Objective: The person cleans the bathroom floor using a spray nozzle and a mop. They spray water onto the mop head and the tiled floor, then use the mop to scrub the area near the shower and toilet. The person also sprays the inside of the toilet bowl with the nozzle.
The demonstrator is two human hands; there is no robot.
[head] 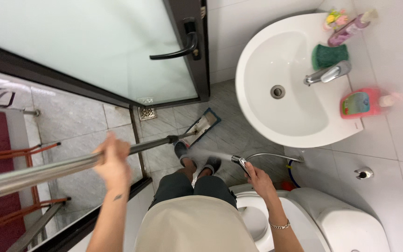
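Note:
My left hand [113, 161] grips the long metal pole [47, 170] of a flat mop. Its rectangular mop head [203, 126] lies on the grey floor tiles just ahead of my feet. My right hand [256, 177] holds a chrome spray nozzle [239, 161] on a flexible metal hose [276, 156]. A jet of water shoots from the nozzle to the left, toward the mop head. I stand in dark slippers in front of a white toilet [313, 219].
A white wash basin [285, 79] with a chrome tap [327, 74], a green sponge, a pink bottle and a purple bottle is at upper right. A frosted glass door [94, 46] with a black handle stands at upper left. A floor drain [147, 113] sits by the door's foot.

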